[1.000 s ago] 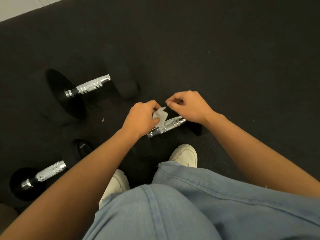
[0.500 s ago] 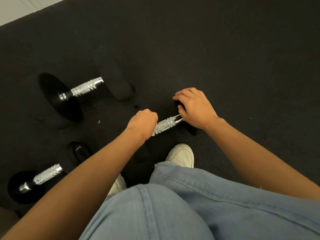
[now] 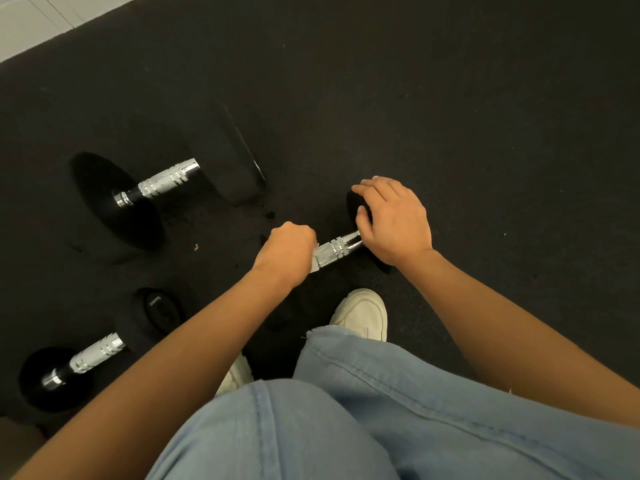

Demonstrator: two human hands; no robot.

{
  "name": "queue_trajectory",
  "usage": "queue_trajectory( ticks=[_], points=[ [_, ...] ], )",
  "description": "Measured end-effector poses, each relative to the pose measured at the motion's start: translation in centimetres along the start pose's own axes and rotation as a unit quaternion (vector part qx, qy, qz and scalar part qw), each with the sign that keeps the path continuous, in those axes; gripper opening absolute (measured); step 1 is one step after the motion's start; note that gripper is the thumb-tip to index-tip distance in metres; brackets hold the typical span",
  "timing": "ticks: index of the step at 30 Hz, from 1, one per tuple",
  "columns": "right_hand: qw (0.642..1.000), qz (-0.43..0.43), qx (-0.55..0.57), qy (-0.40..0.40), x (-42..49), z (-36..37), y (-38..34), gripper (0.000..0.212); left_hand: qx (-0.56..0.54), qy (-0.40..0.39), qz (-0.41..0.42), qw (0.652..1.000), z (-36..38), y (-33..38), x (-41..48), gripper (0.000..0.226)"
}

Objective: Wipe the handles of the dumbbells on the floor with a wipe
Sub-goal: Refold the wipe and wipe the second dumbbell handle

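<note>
Three black dumbbells with chrome handles lie on the dark floor mat. My left hand [image 3: 285, 249] is closed around the left end of the nearest dumbbell's handle [image 3: 336, 250], with a white wipe [image 3: 314, 263] peeking out under the fist. My right hand [image 3: 393, 220] rests on that dumbbell's right black weight head [image 3: 356, 206], fingers wrapped over it. A large dumbbell has its handle [image 3: 166, 181] at the left. A small one shows its handle [image 3: 93, 353] at the lower left.
My two white shoes [image 3: 363, 315] stand on the mat [image 3: 450, 116] just below the near dumbbell, with my light blue jeans [image 3: 346, 410] filling the bottom of the view. A strip of pale tile floor [image 3: 34, 19] shows at the top left corner.
My left hand closed the wipe around the near handle and stayed at its left end. My right hand let go of the wipe and settled on the right weight head.
</note>
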State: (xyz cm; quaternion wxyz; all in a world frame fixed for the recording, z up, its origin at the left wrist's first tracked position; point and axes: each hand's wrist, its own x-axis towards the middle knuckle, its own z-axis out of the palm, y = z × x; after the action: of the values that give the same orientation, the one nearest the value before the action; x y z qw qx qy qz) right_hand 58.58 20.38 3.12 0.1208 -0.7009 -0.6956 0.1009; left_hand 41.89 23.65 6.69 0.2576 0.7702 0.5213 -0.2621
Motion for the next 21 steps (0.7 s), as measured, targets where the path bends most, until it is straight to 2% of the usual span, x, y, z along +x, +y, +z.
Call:
queue_trajectory(
  ticks=[5,11,15,18,21],
  points=[
    [1.000,0.000,0.005,0.012,-0.1,-0.1,0.0,0.040,-0.002,-0.029,-0.042,0.999,-0.8,-0.5,0.5,0.030],
    [1.000,-0.005,0.002,0.024,-0.2,0.0,0.1,0.038,-0.019,-0.013,-0.019,1.000,-0.6,0.8,1.2,0.039],
    [1.000,-0.005,0.004,0.030,-0.2,0.1,0.2,0.038,-0.032,-0.045,-0.034,0.998,-0.8,0.3,1.4,0.036],
    [0.999,-0.003,0.001,0.035,-0.3,0.2,0.2,0.040,-0.028,-0.027,-0.047,0.998,-0.7,-0.2,1.1,0.028],
    [0.999,-0.003,-0.002,0.037,-0.4,0.3,0.3,0.039,-0.035,-0.005,-0.020,0.999,-0.2,0.3,0.9,0.030]
  ],
)
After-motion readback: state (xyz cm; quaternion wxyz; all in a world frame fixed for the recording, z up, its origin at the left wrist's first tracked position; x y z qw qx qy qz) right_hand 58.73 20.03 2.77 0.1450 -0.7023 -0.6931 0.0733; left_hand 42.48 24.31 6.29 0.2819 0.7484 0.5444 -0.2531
